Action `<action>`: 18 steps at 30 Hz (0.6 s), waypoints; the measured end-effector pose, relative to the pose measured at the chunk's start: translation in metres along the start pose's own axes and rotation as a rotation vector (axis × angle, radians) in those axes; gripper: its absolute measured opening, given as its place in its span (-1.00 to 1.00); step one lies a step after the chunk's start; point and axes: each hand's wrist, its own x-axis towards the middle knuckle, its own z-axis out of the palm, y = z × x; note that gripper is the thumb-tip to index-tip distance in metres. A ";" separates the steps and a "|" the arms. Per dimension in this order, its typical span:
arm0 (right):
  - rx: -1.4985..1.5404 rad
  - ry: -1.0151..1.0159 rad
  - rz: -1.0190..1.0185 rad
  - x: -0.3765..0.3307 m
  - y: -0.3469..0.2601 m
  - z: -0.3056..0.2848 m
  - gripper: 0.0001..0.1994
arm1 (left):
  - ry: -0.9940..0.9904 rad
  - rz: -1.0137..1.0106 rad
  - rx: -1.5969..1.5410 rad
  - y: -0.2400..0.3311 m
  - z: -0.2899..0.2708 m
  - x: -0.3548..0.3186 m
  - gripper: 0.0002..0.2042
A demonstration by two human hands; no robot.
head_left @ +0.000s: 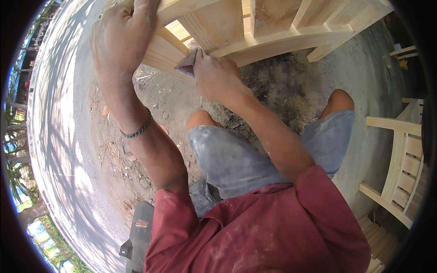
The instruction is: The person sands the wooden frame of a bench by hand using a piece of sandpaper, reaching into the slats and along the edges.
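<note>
A pale, unfinished wooden chair frame (pixel 268 43) with several wide slats and a curved rail tilts across the top of the view. At its upper left, my left hand (pixel 119 43) is closed on the edge of the frame; its fingertips are partly cut off by the picture's top. My right hand (pixel 216 75) pinches a folded brown piece of sandpaper (pixel 185 68) and presses it to the rail at the lower end of a slat. Pale dust coats both hands.
Another slatted wooden chair (pixel 400 159) stands at the right, with stacked wood strips (pixel 380 239) below it. Dirt ground (pixel 159 95) with leaves and shavings lies between my knees and the frame. A dark grey plastic object (pixel 140 227) is by my left side; a sunlit paved strip (pixel 63 136) runs beyond.
</note>
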 end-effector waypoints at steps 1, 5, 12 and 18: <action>0.054 0.153 -0.007 -0.008 0.005 0.013 -0.54 | -0.008 -0.022 0.035 0.000 -0.001 0.001 -0.38; 0.162 0.171 0.016 -0.022 0.002 0.024 -0.37 | -0.011 -0.023 0.018 0.000 -0.002 0.001 -0.39; 0.221 0.233 -0.028 -0.035 -0.002 0.028 -0.34 | -0.029 -0.038 0.031 0.003 -0.006 0.002 -0.39; 0.207 0.058 0.026 -0.021 0.008 0.014 -0.38 | -0.053 -0.056 0.016 0.000 0.000 0.000 -0.38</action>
